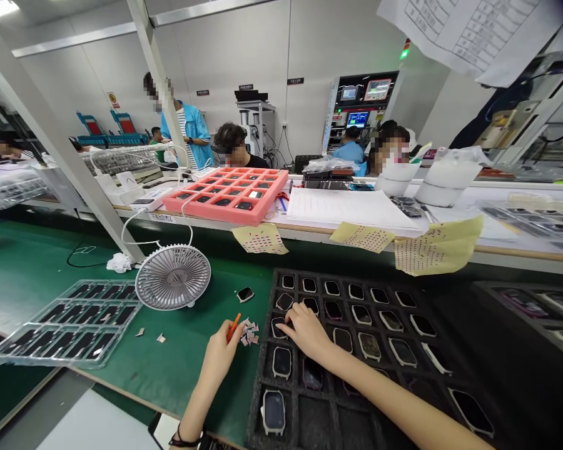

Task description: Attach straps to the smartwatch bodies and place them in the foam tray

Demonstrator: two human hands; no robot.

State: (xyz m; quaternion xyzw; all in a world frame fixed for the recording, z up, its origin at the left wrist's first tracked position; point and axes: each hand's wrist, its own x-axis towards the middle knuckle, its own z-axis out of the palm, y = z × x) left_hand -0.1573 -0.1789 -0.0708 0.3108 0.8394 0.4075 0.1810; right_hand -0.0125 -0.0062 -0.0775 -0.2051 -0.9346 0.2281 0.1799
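Note:
My left hand is closed around a slim orange stick-like tool, its tip pointing up; the exact kind cannot be made out. Beside it on the green table lies a small pile of pale tabs. My right hand reaches over a black foam tray, thumb and fingers bent at a watch case in the left column. The hand partly covers neighbouring watch cases. Several more watch cases with dark screens sit in the tray's compartments. One loose watch case lies on the table behind the pile.
A white fan stands left of the pile. Clear plastic trays with dark parts lie at the left. Above is a shelf with a pink foam tray, papers and yellow sheets. Several people are beyond.

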